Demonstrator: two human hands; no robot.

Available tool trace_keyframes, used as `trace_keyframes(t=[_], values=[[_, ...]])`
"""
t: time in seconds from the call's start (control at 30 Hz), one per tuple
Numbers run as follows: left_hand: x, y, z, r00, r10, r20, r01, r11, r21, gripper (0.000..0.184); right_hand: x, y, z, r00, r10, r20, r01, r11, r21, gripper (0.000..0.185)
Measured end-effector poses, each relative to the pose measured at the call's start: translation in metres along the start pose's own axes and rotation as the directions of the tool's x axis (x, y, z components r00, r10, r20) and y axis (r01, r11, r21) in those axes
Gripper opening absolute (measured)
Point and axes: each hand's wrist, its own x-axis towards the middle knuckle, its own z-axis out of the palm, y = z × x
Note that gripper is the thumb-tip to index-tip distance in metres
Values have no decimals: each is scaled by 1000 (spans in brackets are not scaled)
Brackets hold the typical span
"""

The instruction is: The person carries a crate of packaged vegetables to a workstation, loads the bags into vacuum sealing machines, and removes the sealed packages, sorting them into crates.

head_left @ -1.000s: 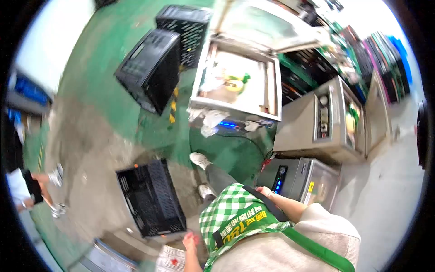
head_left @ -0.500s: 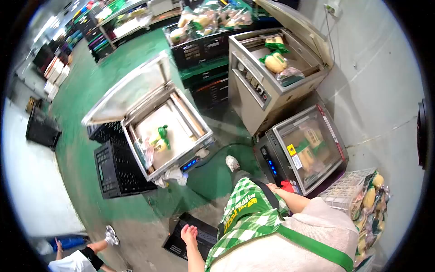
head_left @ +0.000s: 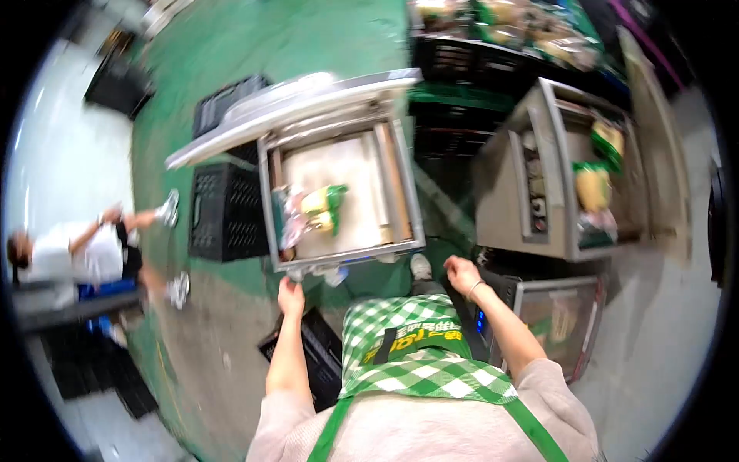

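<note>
My left hand point(head_left: 289, 296) is at the near left corner of an open metal machine point(head_left: 342, 258), its fingers too blurred to read. Inside the machine's tray lie a green-and-yellow pack point(head_left: 322, 209) and a clear bag with pinkish contents point(head_left: 292, 225). Crumpled white material point(head_left: 331, 275) hangs at its front edge. My right hand point(head_left: 462, 275), with a band at the wrist, hovers in front of my body near a lower machine point(head_left: 562, 319) with a clear lid. Its fingers are loosely bent and apart, with nothing visible in them.
A second open machine point(head_left: 508, 208) at the right holds packs point(head_left: 593, 185). Black crates stand left of the first machine point(head_left: 223, 212) and beside my left arm point(head_left: 319, 350). Bagged goods point(head_left: 508, 23) fill a crate at the back. Another person point(head_left: 85, 250) is at the far left.
The view has turned and the open machine is now nearer, straight ahead. My left hand has moved up to its front edge. My right hand has come forward, away from my waist.
</note>
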Motion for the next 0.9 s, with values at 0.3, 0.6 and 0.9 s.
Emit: trace_keyframes(t=[0.3,0.6,0.9], values=[[147,86,-4,997,67,-44,-51,953,297,71,185,-177,61,939,-309,151,320,946,-53,38],[169,69,3,964,263,30,-263,946,187,68,298,-250,121,756,-72,650,375,863,-340,80],[165,67,-6,983,168,77,-160,982,-95,54,266,-204,124,858,-41,512,162,967,-195,77]])
